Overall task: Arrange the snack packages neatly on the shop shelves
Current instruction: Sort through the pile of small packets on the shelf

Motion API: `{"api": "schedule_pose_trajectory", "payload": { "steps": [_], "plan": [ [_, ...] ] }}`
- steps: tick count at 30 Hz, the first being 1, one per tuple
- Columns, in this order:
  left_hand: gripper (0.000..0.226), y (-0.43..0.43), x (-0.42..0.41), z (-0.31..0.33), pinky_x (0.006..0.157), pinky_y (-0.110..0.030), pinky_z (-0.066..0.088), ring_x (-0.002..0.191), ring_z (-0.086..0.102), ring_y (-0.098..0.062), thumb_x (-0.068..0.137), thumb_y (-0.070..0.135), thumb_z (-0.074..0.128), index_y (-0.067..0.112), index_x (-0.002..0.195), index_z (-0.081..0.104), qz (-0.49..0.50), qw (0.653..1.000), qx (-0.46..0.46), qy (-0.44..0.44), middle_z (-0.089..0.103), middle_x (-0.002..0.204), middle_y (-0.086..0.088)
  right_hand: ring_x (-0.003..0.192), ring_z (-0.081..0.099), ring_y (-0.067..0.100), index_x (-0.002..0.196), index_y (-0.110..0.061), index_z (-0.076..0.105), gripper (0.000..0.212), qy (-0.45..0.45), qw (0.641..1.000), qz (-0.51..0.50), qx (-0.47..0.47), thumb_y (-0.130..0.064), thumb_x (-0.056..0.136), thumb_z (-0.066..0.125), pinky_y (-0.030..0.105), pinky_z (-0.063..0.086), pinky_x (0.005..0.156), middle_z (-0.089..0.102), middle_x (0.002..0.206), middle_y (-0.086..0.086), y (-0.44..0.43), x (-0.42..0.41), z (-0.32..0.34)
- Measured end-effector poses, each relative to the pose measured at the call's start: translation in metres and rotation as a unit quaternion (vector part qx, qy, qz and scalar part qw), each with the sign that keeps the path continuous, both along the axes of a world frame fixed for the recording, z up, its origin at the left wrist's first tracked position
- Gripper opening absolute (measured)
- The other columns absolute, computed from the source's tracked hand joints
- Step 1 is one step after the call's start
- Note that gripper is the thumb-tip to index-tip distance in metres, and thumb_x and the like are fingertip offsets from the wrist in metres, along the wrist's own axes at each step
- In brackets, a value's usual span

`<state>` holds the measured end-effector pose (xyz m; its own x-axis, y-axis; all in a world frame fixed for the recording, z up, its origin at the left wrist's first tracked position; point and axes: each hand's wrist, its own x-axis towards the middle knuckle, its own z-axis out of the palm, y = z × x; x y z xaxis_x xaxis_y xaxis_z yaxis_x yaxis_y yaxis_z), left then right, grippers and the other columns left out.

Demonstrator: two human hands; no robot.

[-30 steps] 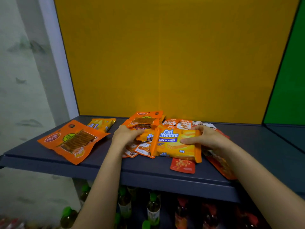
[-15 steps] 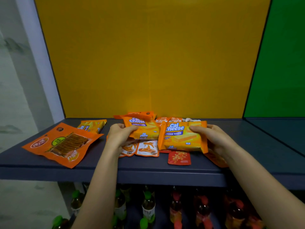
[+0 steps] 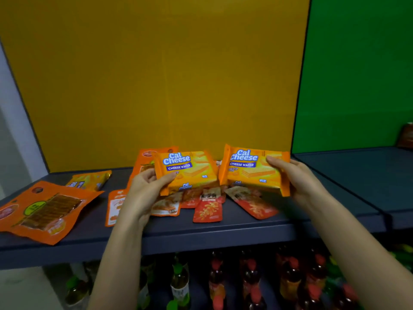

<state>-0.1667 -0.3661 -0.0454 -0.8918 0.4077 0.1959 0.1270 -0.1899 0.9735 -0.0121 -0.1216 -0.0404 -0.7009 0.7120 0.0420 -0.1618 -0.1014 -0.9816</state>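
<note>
Two orange Cal Cheese wafer packs are held upright above the dark shelf [image 3: 223, 233]. My left hand [image 3: 143, 189] grips the left pack [image 3: 190, 171] by its lower left corner. My right hand [image 3: 297, 180] grips the right pack [image 3: 250, 168] along its right edge. Under them lie several small red and orange sachets [image 3: 207, 211]. Behind the left pack stands an orange pouch [image 3: 145, 159], partly hidden. A big orange pouch [image 3: 47, 211] lies flat at the far left, with a yellow wafer pack [image 3: 89, 180] behind it.
A yellow back panel [image 3: 156, 86] closes the shelf; a green panel [image 3: 357, 74] backs the bay to the right, whose shelf [image 3: 362, 175] holds something brown at the far edge. Bottles [image 3: 250, 280] with red and green caps stand on the level below.
Both hands have lifted a Cal Cheese pack each off the pile and drawn them apart, the right one further right. The sachets beneath have come into sight.
</note>
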Motion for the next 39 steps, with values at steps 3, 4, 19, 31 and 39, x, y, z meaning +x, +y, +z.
{"api": "schedule_pose_trajectory", "payload": {
  "steps": [3,4,19,31,39],
  "plan": [
    [0.015,0.039,0.02,0.0,0.045,-0.014,0.051,0.048,0.065,-0.003,0.083,0.007,0.063,0.006,0.098,0.065,-0.033,0.999,0.003,-0.01,0.072,0.065,0.003,0.059,0.07,0.01,0.099,-0.015,0.061,0.021,0.019,0.999,-0.03,0.002,-0.023,0.081,0.068,0.021,0.053,0.049,0.071,0.086,0.005,0.027,0.031,0.0],
    [0.018,0.054,0.027,-0.002,0.043,-0.014,0.05,0.044,0.063,-0.004,0.084,0.006,0.062,0.004,0.102,0.064,-0.045,0.999,0.004,-0.018,0.07,0.057,0.005,0.059,0.069,0.01,0.096,-0.017,0.061,0.018,0.019,0.999,-0.036,0.003,-0.023,0.081,0.068,0.021,0.053,0.049,0.071,0.086,0.005,0.037,0.044,-0.001],
    [0.028,0.32,0.212,-0.023,0.062,-0.02,0.057,0.063,0.069,-0.007,0.087,0.005,0.059,0.004,0.115,0.054,-0.208,0.976,0.0,-0.06,0.066,0.103,-0.011,0.071,0.07,0.019,0.107,-0.013,0.061,0.029,-0.016,0.987,-0.157,0.024,-0.024,0.081,0.068,0.03,0.057,0.06,0.072,0.091,0.007,0.235,0.287,0.001],
    [0.029,0.503,0.334,-0.016,0.061,-0.019,0.056,0.076,0.065,-0.011,0.086,0.007,0.06,0.005,0.114,0.054,-0.305,0.951,-0.029,-0.04,0.066,0.101,-0.008,0.059,0.07,0.016,0.1,-0.015,0.06,0.021,-0.03,0.963,-0.267,0.007,-0.026,0.083,0.067,0.031,0.057,0.054,0.071,0.085,0.007,0.36,0.436,-0.005],
    [0.032,0.626,0.37,0.013,0.052,-0.018,0.053,0.068,0.059,-0.012,0.085,0.003,0.061,-0.001,0.116,0.054,-0.302,0.951,-0.042,0.048,0.063,0.104,-0.013,0.052,0.069,0.012,0.107,-0.013,0.058,0.028,-0.005,0.956,-0.294,0.009,-0.024,0.083,0.067,0.021,0.05,0.039,0.07,0.087,0.008,0.463,0.468,0.002]
  ]
}}
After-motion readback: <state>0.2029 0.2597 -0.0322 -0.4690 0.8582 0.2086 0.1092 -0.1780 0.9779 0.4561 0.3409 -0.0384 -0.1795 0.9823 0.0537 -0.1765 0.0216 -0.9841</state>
